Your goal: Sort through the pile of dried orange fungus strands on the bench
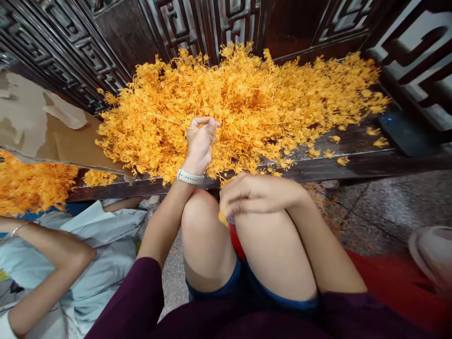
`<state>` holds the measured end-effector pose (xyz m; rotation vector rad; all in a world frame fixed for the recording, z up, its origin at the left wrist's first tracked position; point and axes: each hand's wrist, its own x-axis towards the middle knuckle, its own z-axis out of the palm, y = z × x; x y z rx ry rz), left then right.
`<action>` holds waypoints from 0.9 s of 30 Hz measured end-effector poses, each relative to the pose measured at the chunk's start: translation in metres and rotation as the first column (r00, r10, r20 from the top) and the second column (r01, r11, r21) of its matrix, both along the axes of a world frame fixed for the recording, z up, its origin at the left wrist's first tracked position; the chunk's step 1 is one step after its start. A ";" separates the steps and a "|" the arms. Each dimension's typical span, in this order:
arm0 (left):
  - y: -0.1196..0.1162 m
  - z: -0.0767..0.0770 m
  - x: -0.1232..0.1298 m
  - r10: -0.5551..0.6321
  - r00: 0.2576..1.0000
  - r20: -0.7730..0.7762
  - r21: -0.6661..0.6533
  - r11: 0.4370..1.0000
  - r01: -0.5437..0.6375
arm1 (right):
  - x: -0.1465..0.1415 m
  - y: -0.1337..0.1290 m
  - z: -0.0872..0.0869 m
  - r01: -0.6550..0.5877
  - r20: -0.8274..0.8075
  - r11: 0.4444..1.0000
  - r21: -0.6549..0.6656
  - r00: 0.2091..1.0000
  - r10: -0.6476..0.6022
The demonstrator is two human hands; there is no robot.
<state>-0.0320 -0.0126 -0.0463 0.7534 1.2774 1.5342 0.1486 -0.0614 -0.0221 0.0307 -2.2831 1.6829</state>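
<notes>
A big heap of orange plastic flower pieces (243,94) with thin stems and spiky heads lies on the dark wooden bench (318,165). My left hand (200,141), a white watch band (190,177) on its wrist, is at the front of the heap with thumb and forefinger pinched together; whatever they grip does not show clearly against the orange. Over my knees is my right hand (257,193), slightly blurred, its fingers curled closed. From under its fingertips pokes a small orange flower piece (223,219).
Cardboard (52,127) stands at the left, and beyond it is another orange pile (35,181). Another person's arm (52,254) is close on my left. A dark flat phone-like object (406,132) lies at the bench's right end. Below is a red plastic sheet or bag (395,282).
</notes>
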 end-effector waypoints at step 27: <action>-0.020 -0.004 0.003 -0.402 0.844 -0.357 0.119 0.876 0.467 | -0.009 0.024 -0.043 0.778 -0.080 0.563 -0.278 0.565 -0.821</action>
